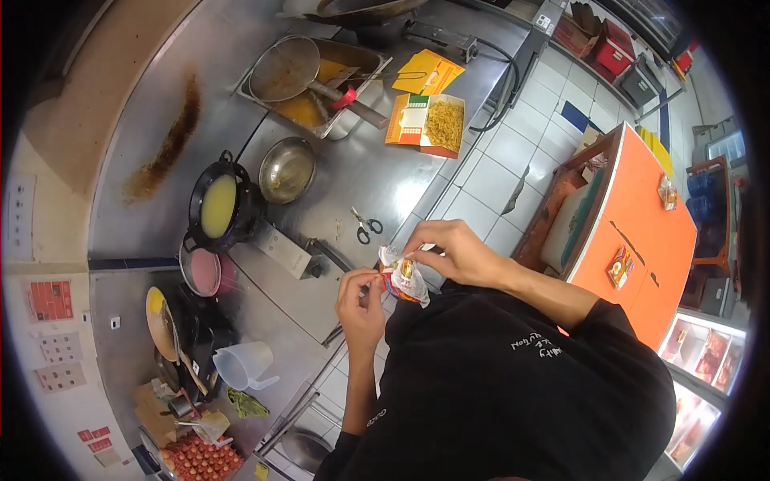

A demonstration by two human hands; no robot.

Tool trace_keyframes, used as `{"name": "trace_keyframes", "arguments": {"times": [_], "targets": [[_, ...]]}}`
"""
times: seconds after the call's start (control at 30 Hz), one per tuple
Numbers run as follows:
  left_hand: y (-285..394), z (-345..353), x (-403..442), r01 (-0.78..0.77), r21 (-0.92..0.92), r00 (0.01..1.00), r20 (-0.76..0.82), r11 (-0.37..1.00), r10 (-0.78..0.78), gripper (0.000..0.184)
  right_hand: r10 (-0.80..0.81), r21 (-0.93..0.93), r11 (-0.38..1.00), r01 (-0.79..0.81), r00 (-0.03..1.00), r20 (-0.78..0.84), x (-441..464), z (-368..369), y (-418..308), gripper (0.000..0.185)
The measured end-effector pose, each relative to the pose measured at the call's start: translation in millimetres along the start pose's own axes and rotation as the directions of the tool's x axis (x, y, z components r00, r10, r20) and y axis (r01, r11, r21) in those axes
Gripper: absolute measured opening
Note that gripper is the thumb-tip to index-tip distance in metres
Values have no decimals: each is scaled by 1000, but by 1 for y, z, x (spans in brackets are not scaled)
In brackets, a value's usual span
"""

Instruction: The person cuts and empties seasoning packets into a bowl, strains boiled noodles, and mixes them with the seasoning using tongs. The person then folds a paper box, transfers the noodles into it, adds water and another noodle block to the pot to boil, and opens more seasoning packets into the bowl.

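Both hands hold a small crinkled plastic packet (407, 280), whitish with red and yellow print, close to the black shirt. My left hand (361, 303) pinches its left edge between thumb and fingers. Gripping the top from the other side is my right hand (455, 250), its fingertips closed on the plastic. What lies inside the packet is hard to make out. Black-handled scissors (368, 228) rest on the steel counter (345, 184) just beyond the hands.
A wok of yellowish liquid (217, 207) sits beside a metal bowl (287, 170). Farther back, a strainer (282, 68) lies over a tray (353, 60). A printed noodle carton (425, 126), clear jug (245, 365) and stacked eggs (200, 458) are around; an orange table (642, 192) stands right.
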State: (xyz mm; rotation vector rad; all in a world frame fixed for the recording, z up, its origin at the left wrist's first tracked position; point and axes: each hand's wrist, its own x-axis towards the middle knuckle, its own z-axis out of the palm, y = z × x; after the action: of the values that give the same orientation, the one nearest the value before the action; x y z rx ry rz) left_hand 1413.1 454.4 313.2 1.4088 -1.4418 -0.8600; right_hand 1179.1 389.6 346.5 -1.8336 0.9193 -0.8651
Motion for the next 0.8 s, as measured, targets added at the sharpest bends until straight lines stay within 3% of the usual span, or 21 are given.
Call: {"name": "trace_keyframes", "arguments": {"times": [0.03, 0.1, 0.17, 0.2, 0.23, 0.27, 0.37, 0.43, 0.47, 0.57, 0.7, 0.77, 0.8], "targets": [[0, 5, 2, 16, 5, 1000, -12, 1000, -16, 3, 70, 56, 996, -70, 998, 2, 1, -4, -2, 11], [-1, 13, 7, -137, 91, 987, -73, 986, 143, 5, 93, 82, 992, -97, 994, 53, 4, 7, 4, 10], [4, 11, 8, -43, 90, 991, -122, 995, 54, 6, 188, 309, 940, -144, 975, -116, 13, 17, 21, 9], [5, 10, 9, -39, -8, 982, -183, 999, 37, 6, 257, 435, 874, -215, 966, -40, 18, 14, 23, 13], [6, 10, 10, -49, -109, 970, -242, 993, 21, 6, 252, 435, 874, -219, 968, -19, 22, 16, 21, 13], [11, 7, 11, -59, -12, 972, -228, 998, 55, 5, 232, 369, 905, -211, 973, -13, 26, 17, 15, 17], [8, 1, 12, -70, 19, 983, -169, 997, 73, 7, 171, 194, 966, -173, 985, 24, 44, 26, 0, 21], [2, -9, 13, -86, 27, 980, -179, 996, 89, 8, 98, -15, 995, -98, 993, 71, 57, 37, -6, 25], [-1, -14, 13, -103, 47, 977, -181, 994, 110, 8, -12, -68, 998, 17, 998, 65, 62, 44, -4, 26], [-6, -28, 14, -111, 18, 975, -190, 994, 112, 8, -82, -111, 990, 91, 994, 77, 77, 62, -11, 21], [-20, -57, 13, -75, -88, 977, -208, 993, 55, 6, -10, -71, 997, 8, 999, -31, 95, 91, -4, 14], [-29, -68, 12, -48, -154, 969, -248, 987, 9, 6, 178, 193, 970, -150, 974, -138, 105, 104, -4, 11], [-33, -74, 10, -25, -218, 962, -271, 976, -36, 7, 276, 237, 940, -244, 954, -113, 110, 111, -6, 14]]}}
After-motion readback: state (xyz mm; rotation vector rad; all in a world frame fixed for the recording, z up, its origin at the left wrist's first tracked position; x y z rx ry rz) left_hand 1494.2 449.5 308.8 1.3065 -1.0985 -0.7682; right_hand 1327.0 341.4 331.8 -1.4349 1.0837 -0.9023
